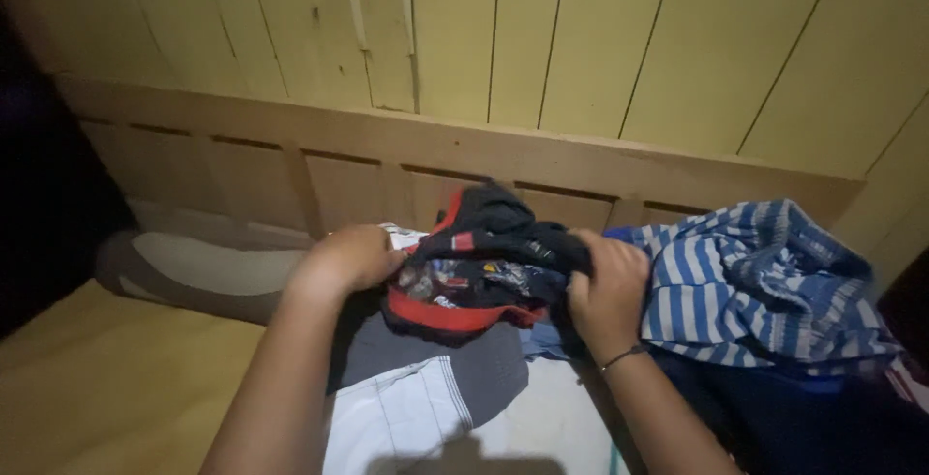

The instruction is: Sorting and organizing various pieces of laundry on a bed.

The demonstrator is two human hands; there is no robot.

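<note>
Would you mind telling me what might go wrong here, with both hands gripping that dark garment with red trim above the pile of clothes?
The dark garment with red trim is bunched between the left hand and right hand, so it may twist or come out creased. The blue striped shirt lies loosely heaped against the right hand and could get dragged along or topple. The dim light may also hide folds or stains.

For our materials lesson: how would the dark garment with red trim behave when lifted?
The dark garment with red trim already bunches between the left hand and right hand, so it is probably floppy and would sag. It looks like thin cloth, so likely light, and unlikely to roll or break.
</note>
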